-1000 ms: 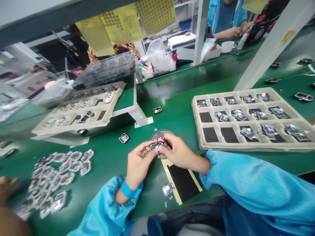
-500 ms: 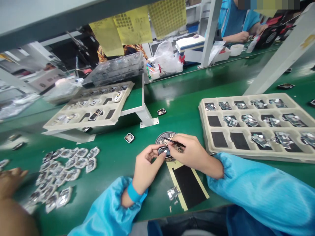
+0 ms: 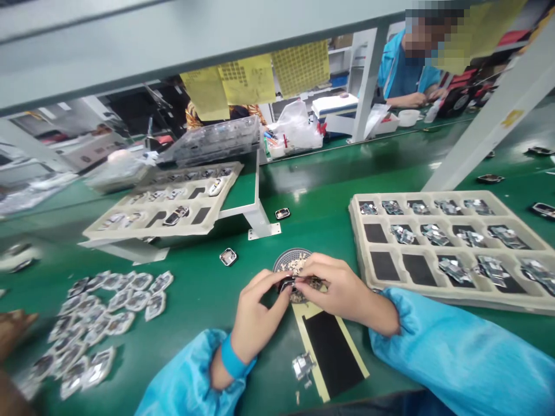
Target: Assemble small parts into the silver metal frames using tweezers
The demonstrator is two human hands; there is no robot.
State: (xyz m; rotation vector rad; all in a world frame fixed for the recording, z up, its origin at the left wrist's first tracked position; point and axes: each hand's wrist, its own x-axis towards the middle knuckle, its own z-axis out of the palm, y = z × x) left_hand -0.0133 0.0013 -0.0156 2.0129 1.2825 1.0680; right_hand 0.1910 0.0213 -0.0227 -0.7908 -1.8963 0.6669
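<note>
My left hand [image 3: 256, 315] pinches a small dark rectangular watch-like case [image 3: 287, 283] between thumb and fingers, held just above the green bench. My right hand [image 3: 342, 289] is closed on thin dark tweezers [image 3: 309, 279], whose tip rests at the case. Both hands hover over a round mesh dish [image 3: 291, 259] holding small pale parts. Below the hands lies a black pad with a yellow border [image 3: 332, 351], and a small metal part [image 3: 302, 365] sits beside it.
A beige compartment tray [image 3: 359, 242] with several metal parts stands to the right. A second beige tray [image 3: 151, 228] sits on a raised stand at the left. Several bagged parts [image 3: 95, 320] lie at lower left. Loose cases [image 3: 228, 256] rest mid-bench. Another person's hand [image 3: 13, 326] is at far left; a worker sits beyond.
The view has tilted up, so the hands sit lower in the picture. The case has turned more edge-on between my fingers, and the tweezers now lie flatter against it.
</note>
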